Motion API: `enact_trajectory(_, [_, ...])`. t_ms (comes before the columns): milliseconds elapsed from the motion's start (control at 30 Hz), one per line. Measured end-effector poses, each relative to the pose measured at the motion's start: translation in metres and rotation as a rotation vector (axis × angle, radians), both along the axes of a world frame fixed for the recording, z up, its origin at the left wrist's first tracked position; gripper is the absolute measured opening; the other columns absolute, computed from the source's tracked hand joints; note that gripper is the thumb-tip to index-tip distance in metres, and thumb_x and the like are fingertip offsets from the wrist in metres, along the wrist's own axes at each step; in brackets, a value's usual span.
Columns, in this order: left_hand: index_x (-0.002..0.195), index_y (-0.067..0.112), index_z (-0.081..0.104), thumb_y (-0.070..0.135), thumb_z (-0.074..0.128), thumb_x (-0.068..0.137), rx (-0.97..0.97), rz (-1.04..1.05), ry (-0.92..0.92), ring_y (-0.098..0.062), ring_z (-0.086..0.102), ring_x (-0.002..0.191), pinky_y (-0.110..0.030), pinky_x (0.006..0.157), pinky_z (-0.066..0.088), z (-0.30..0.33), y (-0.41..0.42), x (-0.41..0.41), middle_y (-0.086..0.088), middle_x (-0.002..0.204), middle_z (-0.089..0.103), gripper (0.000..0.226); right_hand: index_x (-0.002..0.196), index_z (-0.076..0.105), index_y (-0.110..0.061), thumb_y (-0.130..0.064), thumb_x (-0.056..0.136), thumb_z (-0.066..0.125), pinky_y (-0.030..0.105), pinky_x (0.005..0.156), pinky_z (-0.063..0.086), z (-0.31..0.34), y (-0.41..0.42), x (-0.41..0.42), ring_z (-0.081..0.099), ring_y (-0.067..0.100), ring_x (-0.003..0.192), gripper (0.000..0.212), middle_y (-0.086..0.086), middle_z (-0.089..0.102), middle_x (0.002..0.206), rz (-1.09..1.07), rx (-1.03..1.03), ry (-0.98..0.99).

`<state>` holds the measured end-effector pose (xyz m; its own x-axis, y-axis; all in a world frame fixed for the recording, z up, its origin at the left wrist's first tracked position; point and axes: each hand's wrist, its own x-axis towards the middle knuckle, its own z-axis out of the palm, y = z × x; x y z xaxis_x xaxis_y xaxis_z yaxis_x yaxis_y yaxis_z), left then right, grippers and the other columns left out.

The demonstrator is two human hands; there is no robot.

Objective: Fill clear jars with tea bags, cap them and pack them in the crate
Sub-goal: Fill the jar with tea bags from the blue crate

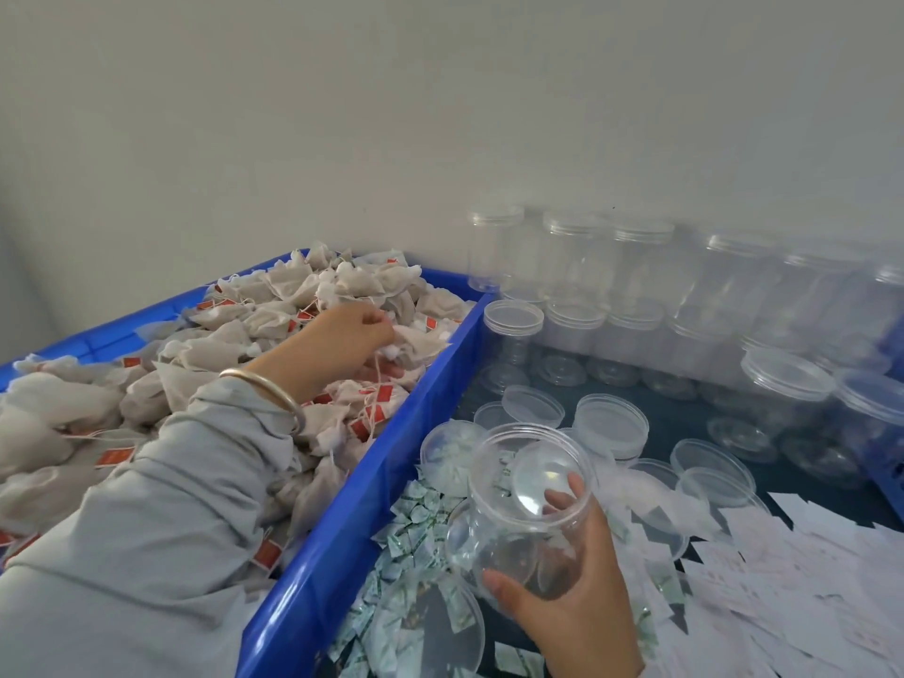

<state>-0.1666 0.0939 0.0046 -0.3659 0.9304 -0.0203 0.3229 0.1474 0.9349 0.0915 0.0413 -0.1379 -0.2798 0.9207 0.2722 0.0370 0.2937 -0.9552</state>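
Note:
A blue crate (pixel 372 486) on the left is heaped with white tea bags (pixel 205 345) carrying red tags on strings. My left hand (pixel 342 345) reaches into the heap and its fingers pinch a tea bag (pixel 416 342) near the crate's right wall. My right hand (pixel 562 574) grips an uncapped clear jar (pixel 528 501), tilted with its mouth toward the crate; the jar looks empty. Loose clear lids (pixel 609 423) lie on the table behind the jar.
Capped clear jars (pixel 636 266) stand in rows along the back wall and to the right. Small green-and-white sachets (pixel 416 540) are scattered by the crate. White paper slips (pixel 782 579) cover the table's right front. A blue object edge (pixel 890 462) shows far right.

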Motion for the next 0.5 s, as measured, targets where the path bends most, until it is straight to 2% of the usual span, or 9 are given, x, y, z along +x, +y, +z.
enact_trajectory(100, [0.081,0.012,0.056,0.002,0.052,0.092,0.087,-0.181,-0.3,-0.017,0.067,0.055,-0.022,0.05,0.054,0.012,-0.01,0.011,-0.005,0.066,0.069,0.015,0.129,0.022,-0.064,-0.051,0.038,0.09,0.0,0.081,0.04,-0.001,0.0,0.0,0.038,-0.019,0.115,0.114,-0.045,0.037,0.118,-0.081,0.093,-0.123])
enact_trajectory(167, [0.076,0.012,0.06,0.0,0.057,0.086,0.1,-0.346,-0.379,-0.015,0.062,0.051,-0.021,0.048,0.052,0.018,-0.017,0.022,-0.005,0.064,0.067,0.016,0.126,0.018,-0.068,-0.043,0.041,0.092,0.006,0.088,0.039,-0.003,0.001,0.0,0.036,-0.018,0.118,0.115,-0.047,0.032,0.12,-0.094,0.14,-0.156])
enact_trajectory(267, [0.064,0.016,0.067,0.006,0.067,0.074,0.073,-0.526,-0.351,-0.013,0.058,0.046,-0.018,0.044,0.048,0.023,-0.027,0.039,-0.008,0.062,0.063,0.014,0.128,0.016,-0.067,-0.05,0.043,0.089,0.015,0.095,0.036,-0.004,0.001,0.0,0.034,-0.014,0.124,0.114,-0.042,0.031,0.125,-0.1,0.212,-0.216])
enact_trajectory(333, [0.062,0.016,0.068,0.007,0.074,0.074,0.042,-0.576,-0.257,-0.013,0.058,0.045,-0.017,0.043,0.047,0.023,-0.032,0.049,-0.009,0.059,0.058,0.016,0.132,0.015,-0.065,-0.059,0.043,0.086,0.011,0.093,0.036,-0.005,0.002,-0.001,0.032,-0.014,0.126,0.113,-0.04,0.032,0.128,-0.105,0.228,-0.236])
enact_trajectory(400, [0.064,0.015,0.067,0.013,0.072,0.069,0.017,-0.606,-0.164,-0.013,0.06,0.049,-0.017,0.049,0.051,0.023,-0.035,0.057,-0.007,0.058,0.06,0.007,0.131,0.013,-0.068,-0.063,0.042,0.083,0.0,0.086,0.035,-0.004,0.001,-0.001,0.031,-0.018,0.123,0.113,-0.042,0.029,0.127,-0.111,0.225,-0.25])
enact_trajectory(500, [0.064,0.014,0.066,0.017,0.068,0.062,0.014,-0.591,-0.17,-0.012,0.061,0.053,-0.017,0.057,0.053,0.021,-0.037,0.062,-0.005,0.059,0.061,0.003,0.129,0.01,-0.071,-0.061,0.041,0.081,-0.002,0.081,0.037,-0.005,0.0,-0.002,0.033,-0.019,0.119,0.113,-0.042,0.028,0.126,-0.09,0.217,-0.25])
